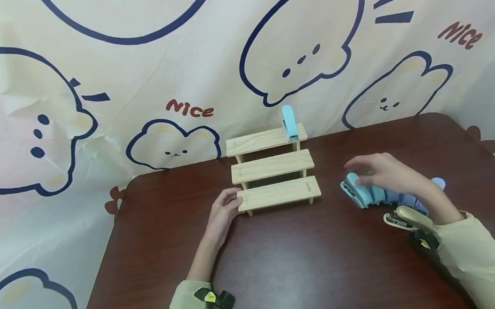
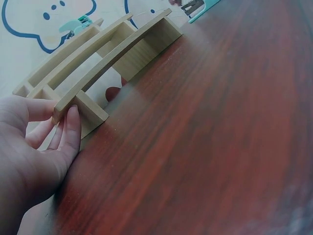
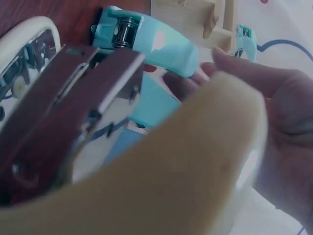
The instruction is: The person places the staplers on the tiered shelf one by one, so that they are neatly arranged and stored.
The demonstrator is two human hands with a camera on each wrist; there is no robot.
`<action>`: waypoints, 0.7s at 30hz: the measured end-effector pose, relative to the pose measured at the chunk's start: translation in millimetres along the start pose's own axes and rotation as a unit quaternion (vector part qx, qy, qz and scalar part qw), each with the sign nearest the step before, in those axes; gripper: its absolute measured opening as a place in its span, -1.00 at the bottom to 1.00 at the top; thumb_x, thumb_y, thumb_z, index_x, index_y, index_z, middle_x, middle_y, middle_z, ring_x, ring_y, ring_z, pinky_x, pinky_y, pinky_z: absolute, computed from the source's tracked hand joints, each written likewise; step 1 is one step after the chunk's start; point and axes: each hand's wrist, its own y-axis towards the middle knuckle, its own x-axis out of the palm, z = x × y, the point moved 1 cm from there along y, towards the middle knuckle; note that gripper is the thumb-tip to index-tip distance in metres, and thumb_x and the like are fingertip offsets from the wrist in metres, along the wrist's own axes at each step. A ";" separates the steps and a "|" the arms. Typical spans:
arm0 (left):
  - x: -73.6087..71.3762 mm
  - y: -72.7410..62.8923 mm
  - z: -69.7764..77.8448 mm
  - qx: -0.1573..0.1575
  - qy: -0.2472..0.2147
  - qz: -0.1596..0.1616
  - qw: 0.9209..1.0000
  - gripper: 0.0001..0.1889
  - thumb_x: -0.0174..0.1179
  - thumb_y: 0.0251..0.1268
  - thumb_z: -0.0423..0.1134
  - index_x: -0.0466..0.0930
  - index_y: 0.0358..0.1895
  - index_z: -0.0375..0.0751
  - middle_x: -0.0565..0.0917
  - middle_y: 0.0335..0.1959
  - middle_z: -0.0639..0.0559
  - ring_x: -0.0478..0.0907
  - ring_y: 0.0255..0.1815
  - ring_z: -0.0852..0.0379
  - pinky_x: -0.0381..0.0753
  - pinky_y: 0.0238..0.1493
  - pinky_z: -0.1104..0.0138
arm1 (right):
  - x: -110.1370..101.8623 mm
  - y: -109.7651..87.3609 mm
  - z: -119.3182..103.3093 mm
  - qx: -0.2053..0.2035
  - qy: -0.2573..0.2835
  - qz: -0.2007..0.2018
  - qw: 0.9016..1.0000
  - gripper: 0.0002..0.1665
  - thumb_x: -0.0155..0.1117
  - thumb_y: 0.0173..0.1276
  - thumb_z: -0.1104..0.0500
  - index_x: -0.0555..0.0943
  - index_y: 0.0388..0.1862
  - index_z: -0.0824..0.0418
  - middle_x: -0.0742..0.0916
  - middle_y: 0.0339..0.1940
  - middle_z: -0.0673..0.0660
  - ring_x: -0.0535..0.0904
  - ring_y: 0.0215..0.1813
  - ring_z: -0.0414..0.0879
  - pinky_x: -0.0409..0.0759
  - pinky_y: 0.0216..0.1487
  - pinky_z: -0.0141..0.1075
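A three-step wooden rack (image 1: 272,166) stands against the back cloth. My left hand (image 1: 223,210) pinches the left end of its lowest step, thumb and fingertips at the board's edge in the left wrist view. A light-blue stapler (image 1: 289,122) stands on the top step's right end. To the right, my right hand (image 1: 386,172) is over a turquoise stapler (image 1: 357,191) at the left end of a row. In the right wrist view, its fingers bend behind the turquoise stapler (image 3: 166,46), the thumb a little apart from it. A cream stapler (image 1: 413,216) lies below that wrist.
Beside the turquoise stapler, several blue and purple staplers (image 1: 391,196) stand in a row, partly hidden by the right hand and forearm. The dark brown table (image 1: 288,265) meets a patterned cloth (image 1: 224,56) at the back.
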 end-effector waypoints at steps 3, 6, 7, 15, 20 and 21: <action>0.2 0.0 0.1 0.000 0.002 -0.001 1.000 -0.66 0.19 0.46 -0.39 0.50 0.23 -0.35 0.58 0.00 -0.09 0.57 -0.10 0.11 0.58 -0.09 0.33 | 5.6 0.6 -2.1 0.000 -0.022 -0.028 0.999 -0.47 0.44 0.32 0.32 0.60 0.27 0.37 0.73 0.13 0.30 0.65 0.05 0.15 0.63 0.06 0.17; 0.2 -0.2 0.5 -0.003 0.002 -0.003 1.000 -0.66 0.19 0.46 -0.38 0.51 0.24 -0.33 0.58 0.01 -0.08 0.57 -0.10 0.10 0.58 -0.08 0.33 | 10.1 0.7 -4.1 0.011 -0.025 -0.050 0.998 -0.44 0.44 0.34 0.28 0.59 0.31 0.34 0.73 0.11 0.27 0.61 0.01 0.09 0.64 0.00 0.10; 0.3 -0.5 1.0 -0.003 0.003 -0.004 1.000 -0.66 0.19 0.46 -0.38 0.50 0.24 -0.33 0.58 0.01 -0.08 0.57 -0.10 0.10 0.58 -0.08 0.32 | 11.3 0.9 -4.8 0.014 -0.024 -0.055 0.998 -0.44 0.44 0.35 0.26 0.58 0.31 0.34 0.73 0.10 0.25 0.60 0.00 0.09 0.64 -0.03 0.07; -0.3 -1.7 2.6 0.000 0.000 -0.005 1.000 -0.66 0.19 0.46 -0.39 0.50 0.24 -0.33 0.57 -0.01 -0.06 0.56 -0.11 0.11 0.58 -0.08 0.33 | 14.1 3.5 -5.7 0.028 -0.020 -0.050 0.998 -0.46 0.46 0.36 0.19 0.60 0.27 0.33 0.73 -0.02 0.18 0.56 -0.07 0.07 0.58 -0.18 -0.07; 0.1 -1.7 2.3 -0.001 0.000 -0.006 1.000 -0.65 0.18 0.47 -0.38 0.49 0.25 -0.34 0.57 0.01 -0.08 0.56 -0.10 0.09 0.59 -0.08 0.32 | 19.5 6.3 -7.6 0.039 -0.016 -0.038 0.998 -0.48 0.43 0.39 0.23 0.57 0.26 0.42 0.73 -0.06 0.23 0.59 -0.12 0.09 0.63 -0.15 0.00; 0.2 -1.8 2.2 -0.002 0.001 -0.006 1.000 -0.65 0.18 0.47 -0.38 0.49 0.25 -0.34 0.57 0.01 -0.08 0.56 -0.09 0.09 0.59 -0.08 0.32 | 20.5 6.9 -8.4 0.040 -0.015 -0.036 0.998 -0.48 0.42 0.39 0.25 0.56 0.26 0.44 0.73 -0.06 0.25 0.59 -0.13 0.09 0.64 -0.15 0.01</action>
